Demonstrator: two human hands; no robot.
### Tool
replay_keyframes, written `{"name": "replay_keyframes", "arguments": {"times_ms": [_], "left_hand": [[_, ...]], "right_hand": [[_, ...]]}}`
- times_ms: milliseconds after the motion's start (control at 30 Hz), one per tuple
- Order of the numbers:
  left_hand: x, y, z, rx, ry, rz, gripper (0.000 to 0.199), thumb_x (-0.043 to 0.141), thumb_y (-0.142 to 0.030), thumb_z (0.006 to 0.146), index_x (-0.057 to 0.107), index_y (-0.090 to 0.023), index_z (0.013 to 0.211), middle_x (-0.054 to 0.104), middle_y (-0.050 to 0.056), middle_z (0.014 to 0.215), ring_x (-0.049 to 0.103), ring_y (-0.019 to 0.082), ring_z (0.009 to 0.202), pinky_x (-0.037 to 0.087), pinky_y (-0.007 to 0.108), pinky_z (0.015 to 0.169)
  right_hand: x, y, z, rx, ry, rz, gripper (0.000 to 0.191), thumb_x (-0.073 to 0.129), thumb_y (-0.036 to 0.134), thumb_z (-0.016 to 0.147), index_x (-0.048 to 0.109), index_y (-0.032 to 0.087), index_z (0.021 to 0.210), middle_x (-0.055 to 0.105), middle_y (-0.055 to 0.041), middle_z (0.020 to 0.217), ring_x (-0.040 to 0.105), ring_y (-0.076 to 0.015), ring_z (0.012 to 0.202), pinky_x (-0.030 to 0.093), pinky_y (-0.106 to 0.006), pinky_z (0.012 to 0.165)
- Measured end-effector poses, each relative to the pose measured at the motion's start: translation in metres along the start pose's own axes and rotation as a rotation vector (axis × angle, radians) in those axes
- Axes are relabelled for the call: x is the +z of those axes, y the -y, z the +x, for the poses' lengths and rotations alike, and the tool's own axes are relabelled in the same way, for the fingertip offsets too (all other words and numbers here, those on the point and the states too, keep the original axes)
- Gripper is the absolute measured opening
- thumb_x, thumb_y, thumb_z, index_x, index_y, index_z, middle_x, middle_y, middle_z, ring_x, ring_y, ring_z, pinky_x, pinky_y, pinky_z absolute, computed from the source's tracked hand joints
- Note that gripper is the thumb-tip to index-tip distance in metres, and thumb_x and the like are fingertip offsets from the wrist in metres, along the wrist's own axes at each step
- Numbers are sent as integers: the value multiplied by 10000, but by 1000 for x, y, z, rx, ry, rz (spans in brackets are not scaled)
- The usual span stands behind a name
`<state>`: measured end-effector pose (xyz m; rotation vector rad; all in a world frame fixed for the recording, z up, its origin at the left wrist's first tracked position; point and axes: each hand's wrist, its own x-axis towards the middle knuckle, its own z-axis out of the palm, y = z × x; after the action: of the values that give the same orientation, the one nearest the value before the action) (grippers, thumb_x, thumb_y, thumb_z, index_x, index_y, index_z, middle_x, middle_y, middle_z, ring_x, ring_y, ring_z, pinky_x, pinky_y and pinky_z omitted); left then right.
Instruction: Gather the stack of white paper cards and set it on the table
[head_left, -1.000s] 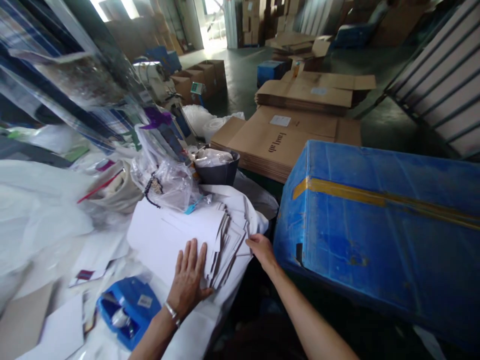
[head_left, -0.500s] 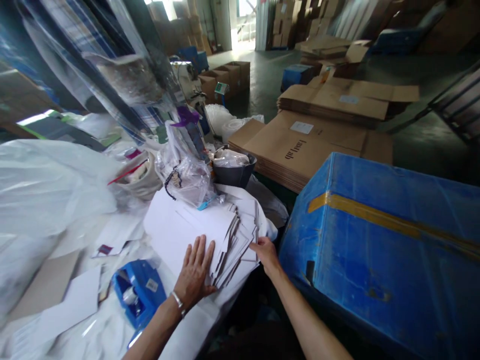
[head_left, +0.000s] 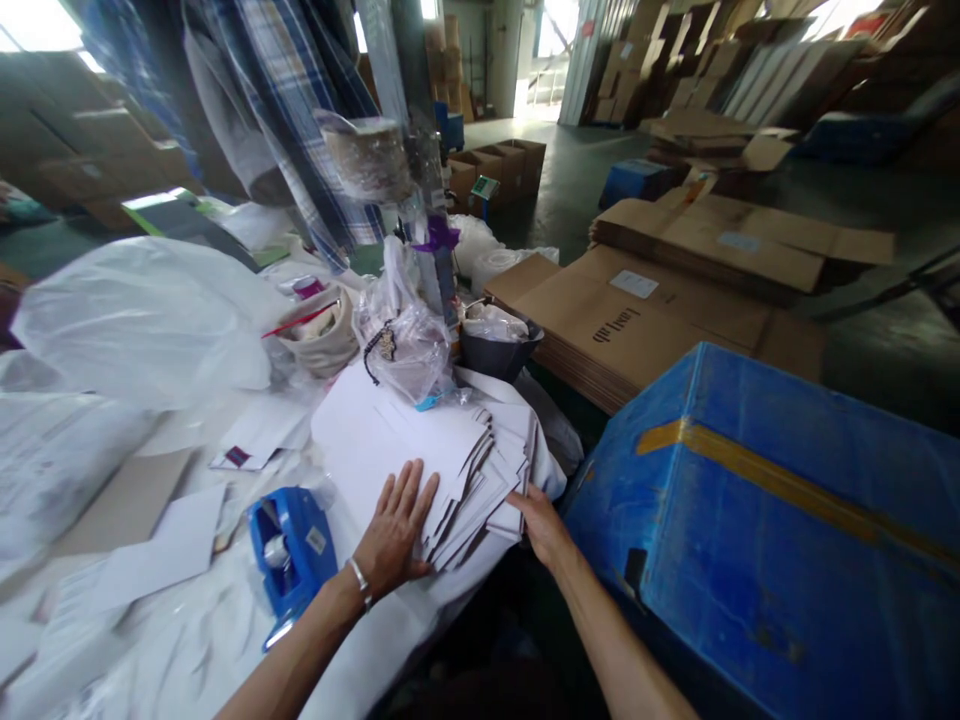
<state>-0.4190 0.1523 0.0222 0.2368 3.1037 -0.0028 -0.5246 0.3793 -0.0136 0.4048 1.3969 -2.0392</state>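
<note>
A thick stack of white paper sheets (head_left: 390, 430) lies on the white-covered table, its right part fanned out in uneven layers. My left hand (head_left: 394, 535) rests flat on top near the front edge, fingers stretched out. At the right edge of the fanned sheets, my right hand (head_left: 544, 525) pinches the edge of some sheets between thumb and fingers. How many it holds is hidden. A blue tape dispenser (head_left: 315, 545) stands left of my left wrist. Just behind the stack sits a clear plastic bag (head_left: 409, 350) with a dark beaded cord on it.
A large blue box (head_left: 787, 560) with a yellow band stands close on the right. Flat brown cartons (head_left: 592, 300) are stacked behind it. A dark tub (head_left: 499, 345) and a cloth pouch (head_left: 322, 340) sit at the table's back. White plastic (head_left: 142, 310) covers the left side.
The camera view has turned a little to the left, so the surroundings appear shifted right. Both hands keep nearly the same places on the sheets.
</note>
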Motion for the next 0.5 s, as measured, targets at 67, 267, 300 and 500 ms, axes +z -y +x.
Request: {"name": "replay_keyframes", "arguments": {"times_ms": [67, 267, 300, 500], "left_hand": [[0, 1, -2, -5, 3, -8, 1101, 727, -397, 551, 234, -119, 1495, 79, 209, 1568, 45, 363, 1453, 200, 523, 1164], [6, 2, -12, -19, 27, -15, 1128, 739, -418, 524, 236, -165, 1501, 66, 198, 1572, 75, 377, 1448, 197, 525, 1164], [8, 3, -13, -23, 24, -18, 1142, 751, -445, 527, 225, -178, 1505, 66, 192, 1574, 78, 378, 1448, 196, 525, 1165], [11, 12, -17, 33, 6, -86, 1251, 731, -718, 532, 150, -219, 1522, 71, 179, 1577, 124, 392, 1439, 228, 529, 1157]], "right_hand": [[1, -5, -4, -32, -14, 57, 513, 807, 324, 542, 678, 126, 998, 743, -81, 914, 683, -271, 898, 525, -401, 857], [-2, -49, -40, 61, -60, 268, 494, 877, 387, 513, 698, 140, 902, 739, -92, 931, 680, -291, 901, 517, -433, 867], [-2, -58, -47, 63, -56, 302, 467, 873, 393, 532, 697, 151, 891, 735, -89, 954, 675, -288, 922, 517, -428, 870], [-1, -86, -68, 42, -79, 263, 464, 831, 450, 614, 684, 166, 951, 722, -80, 957, 667, -254, 869, 524, -384, 786]]}}
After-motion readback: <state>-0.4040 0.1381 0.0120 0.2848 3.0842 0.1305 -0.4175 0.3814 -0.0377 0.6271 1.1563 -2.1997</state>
